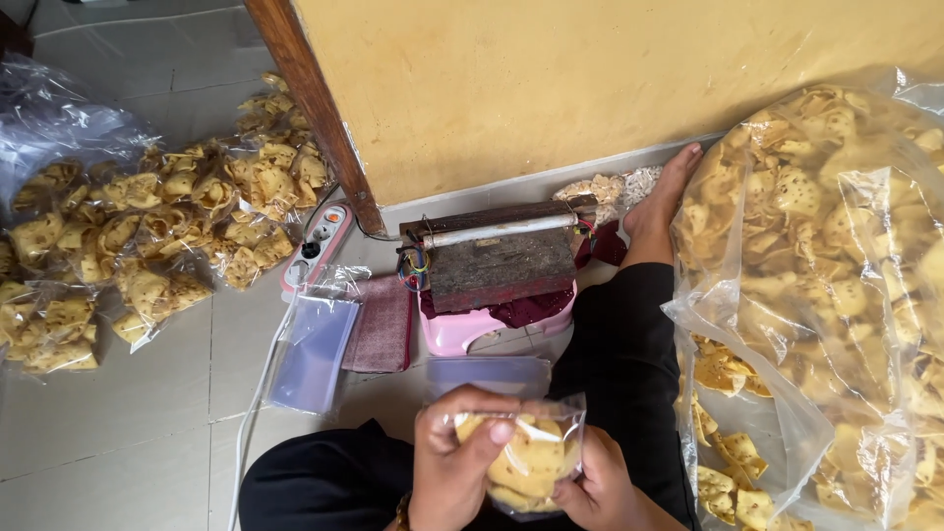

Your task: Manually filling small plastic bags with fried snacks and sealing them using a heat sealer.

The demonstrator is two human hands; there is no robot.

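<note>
Both hands (521, 472) around a small cracker bag (531, 462) (mouth upward) — heat sealer (497, 261) near ahead.

We see a rusty heat sealer (501, 258) on a pink stool (462, 332), a power strip (317, 246) by the wooden post (313, 106), empty clear bags (313, 352), a maroon cloth (382, 323), filled cracker packs (147, 246) piled left, and 1 big sack of crackers (836, 275) right.
</note>
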